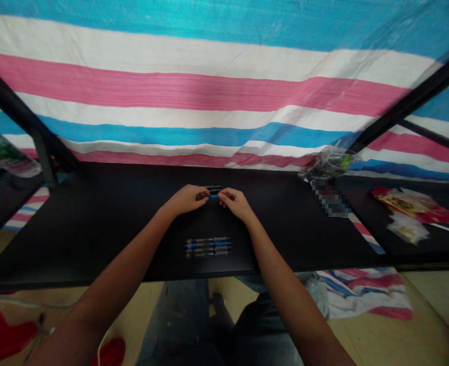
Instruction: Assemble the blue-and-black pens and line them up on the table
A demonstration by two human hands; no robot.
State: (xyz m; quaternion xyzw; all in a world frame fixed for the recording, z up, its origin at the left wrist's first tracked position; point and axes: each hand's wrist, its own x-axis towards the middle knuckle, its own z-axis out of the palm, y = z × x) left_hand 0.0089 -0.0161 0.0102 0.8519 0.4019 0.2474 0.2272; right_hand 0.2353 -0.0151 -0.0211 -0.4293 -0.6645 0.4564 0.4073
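A blue pen (214, 196) lies crosswise between my hands at the middle of the black table. My left hand (190, 198) has its fingers closed at the pen's left end. At its right end, my right hand (235, 201) pinches it between thumb and fingers. Just beyond the blue pen are dark pens (214, 188), partly hidden by my fingers. Nearer the front edge, several pens (208, 252) lie side by side in a row, a blue one (220, 244) among them.
The black table (106, 223) has a clear plastic bag (329, 162) and a blurred-out item (330, 198) at its back right. Red packaging (413, 206) lies on another surface at right. A bottle (8, 152) is at far left. Striped sheeting (209, 91) hangs behind.
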